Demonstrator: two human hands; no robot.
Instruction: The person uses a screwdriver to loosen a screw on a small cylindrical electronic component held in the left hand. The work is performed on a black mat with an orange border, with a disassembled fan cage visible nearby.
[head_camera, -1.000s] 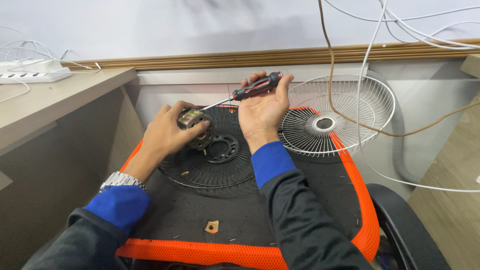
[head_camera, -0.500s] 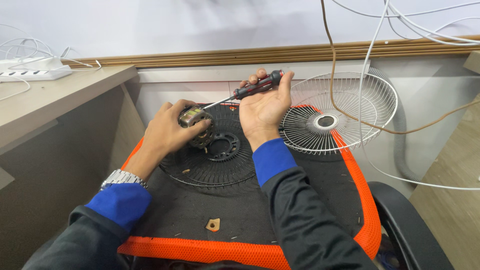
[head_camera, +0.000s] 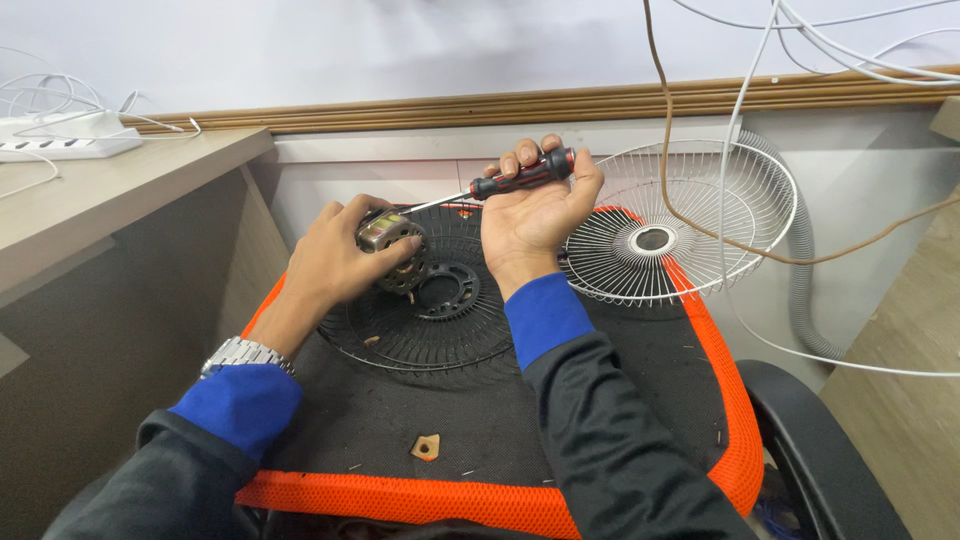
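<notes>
My left hand (head_camera: 335, 260) grips a small metal fan motor (head_camera: 393, 250) just above a black fan guard (head_camera: 425, 320) that lies flat on a black and orange mesh seat (head_camera: 640, 400). My right hand (head_camera: 535, 215), palm up, holds a red and black screwdriver (head_camera: 520, 175). Its metal shaft points left and its tip meets the top of the motor. A silver watch (head_camera: 240, 355) sits on my left wrist.
A white wire fan guard (head_camera: 690, 225) leans at the seat's far right edge. White and brown cables (head_camera: 735, 150) hang over it. A wooden desk (head_camera: 80, 205) with a white power strip (head_camera: 65, 135) stands at left. A small tan chip (head_camera: 426, 446) lies on the seat near me.
Both hands have stayed nearly in place, with the screwdriver tip still at the motor. The view has shifted slightly.
</notes>
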